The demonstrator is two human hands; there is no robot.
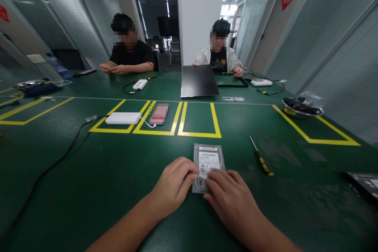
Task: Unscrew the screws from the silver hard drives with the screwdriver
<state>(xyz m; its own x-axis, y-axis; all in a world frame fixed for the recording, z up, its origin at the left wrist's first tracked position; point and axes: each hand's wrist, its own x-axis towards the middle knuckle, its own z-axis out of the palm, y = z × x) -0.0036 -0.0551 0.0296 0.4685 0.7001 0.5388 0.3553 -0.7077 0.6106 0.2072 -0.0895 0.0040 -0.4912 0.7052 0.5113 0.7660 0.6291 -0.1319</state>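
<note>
A silver hard drive (208, 158) with a white label lies flat on the green table (88, 173) just in front of me. My left hand (173, 184) rests on its left edge, fingers curled in and pinched against the casing. My right hand (228, 197) lies over the drive's near end, fingers together and pressing down on it. A small screwdriver (261, 161) with a yellow and black handle lies on the table to the right of the drive, apart from both hands.
Yellow taped boxes (199, 134) mark the table beyond the drive. A white power bank (123, 118) with cable lies left. A metal bowl (301, 108) sits far right, a dark device (364, 185) at the right edge. Two people sit opposite by a black panel (198, 80).
</note>
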